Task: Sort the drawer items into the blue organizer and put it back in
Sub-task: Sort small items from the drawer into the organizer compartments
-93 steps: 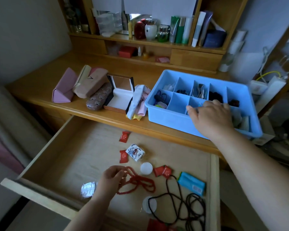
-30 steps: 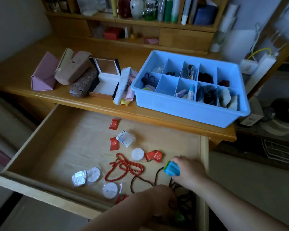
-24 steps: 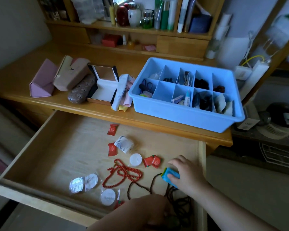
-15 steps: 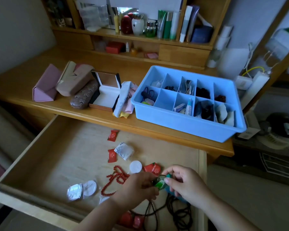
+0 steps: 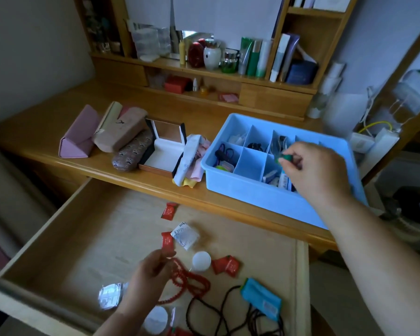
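The right hand (image 5: 317, 172) hangs over the blue plastic divided organizer (image 5: 272, 202), which sits on the wooden desk top (image 5: 46, 122) behind the open wooden drawer (image 5: 87, 241). Its thumb and fingertips pinch a small green object (image 5: 284, 158) — too small to identify — above the middle compartments. Just below the pinch, in the front-row cell, lie white tubes and small packets; left of it one front cell shows only its blue floor, and further left a cell holds dark hair ties.

The left hand (image 5: 150, 272) is down in the drawer, fingers curled together at the near end of a string of red beads (image 5: 189, 282). Whether it actually grips the beads or only touches them cannot be told. Just beyond its fingertips lies a red foil sachet (image 5: 167, 241), with a white printed paper packet (image 5: 185, 238) touching that sachet on the right. To the right of the hand sit a round white cap (image 5: 201, 261) and then a pair of red sachets (image 5: 226, 265). Nearer the viewer than the beads, black cords (image 5: 218, 311) loop across the drawer floor, and a small turquoise fabric pouch (image 5: 261, 298) rests on them. Left of the wrist lies a silver foil packet (image 5: 109, 295).

Well left of the right hand, on the desk, are a pink triangular folding case (image 5: 79, 137) and an open box with a white lining (image 5: 164, 151).
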Available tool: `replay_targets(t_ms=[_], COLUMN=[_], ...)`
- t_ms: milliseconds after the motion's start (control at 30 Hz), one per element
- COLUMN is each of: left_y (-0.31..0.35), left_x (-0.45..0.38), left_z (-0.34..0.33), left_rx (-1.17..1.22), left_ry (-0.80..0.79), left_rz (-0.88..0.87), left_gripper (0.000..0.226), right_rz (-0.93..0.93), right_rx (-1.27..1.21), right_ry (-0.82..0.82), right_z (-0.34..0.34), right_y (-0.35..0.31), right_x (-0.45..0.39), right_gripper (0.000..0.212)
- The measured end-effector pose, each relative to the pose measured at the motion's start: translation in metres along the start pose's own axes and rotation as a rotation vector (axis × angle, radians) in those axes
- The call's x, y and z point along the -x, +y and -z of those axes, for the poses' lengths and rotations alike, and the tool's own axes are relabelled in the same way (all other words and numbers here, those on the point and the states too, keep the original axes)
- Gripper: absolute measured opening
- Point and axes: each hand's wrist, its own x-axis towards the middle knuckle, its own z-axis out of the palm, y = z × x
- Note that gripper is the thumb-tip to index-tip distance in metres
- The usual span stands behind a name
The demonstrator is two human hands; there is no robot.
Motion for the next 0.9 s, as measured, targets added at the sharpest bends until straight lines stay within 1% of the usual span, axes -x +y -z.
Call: replay_targets(t_ms=[67,100,133,167,233,333,400,433,533,567,633,733,900], left_y=[-0.005,-0.005,-0.005,-0.005,-0.004,-0.001,0.0,0.0,-0.001,-0.002,-0.002,-0.003,-0.008], left_x=[-0.001,-0.002,-0.003,-0.003,-0.004,-0.005,-0.006,-0.006,-0.006,-0.006,-0.006,-0.006,-0.014], left_z=[-0.001,-0.001,-0.001,-0.001,0.0,0.002,0.003,0.003,0.009,0.01,0.012,0.012,0.014], left_rx=[-0.041,-0.084,-0.135,-0.18,-0.231,-0.28,-0.277,-0.272,-0.219,-0.218,-0.248,-0.303,-0.452], left_ry=[-0.02,-0.019,-0.007,0.011,0.038,0.07,0.119,0.138,0.168,0.174,0.169,0.153,0.136], left_rz=[0.005,-0.012,-0.033,-0.054,-0.068,-0.054,-0.017,0.008,0.08,0.094,0.103,0.096,0.098], left_gripper=[0.028,0.029,0.03,0.029,0.028,0.029,0.029,0.028,0.024,0.024,0.023,0.022,0.023], right_rz=[-0.035,-0.032,-0.011,0.035,0.143,0.223,0.257,0.283,0.337,0.34,0.34,0.364,0.392], right_rx=[0.116,0.102,0.054,0.009,0.034,0.132,0.1,0.088,0.061,0.037,0.003,-0.013,-0.01], right_ry=[-0.187,-0.216,-0.196,-0.139,-0.043,-0.02,0.041,0.064,0.085,0.088,0.097,0.11,0.132], right_z=[-0.021,-0.027,-0.029,-0.029,-0.03,-0.034,-0.034,-0.033,-0.033,-0.033,-0.031,-0.029,-0.03], right_y=[0.005,0.006,0.006,0.004,-0.003,-0.005,0.002,0.006,0.02,0.024,0.032,0.04,0.04], right_x=[0.002,0.005,0.008,0.014,0.032,0.055,0.055,0.055,0.054,0.055,0.057,0.058,0.057], right_gripper=[0.019,0.026,0.03,0.032,0.031,0.023,0.014,0.013,0.021,0.021,0.02,0.026,0.027])
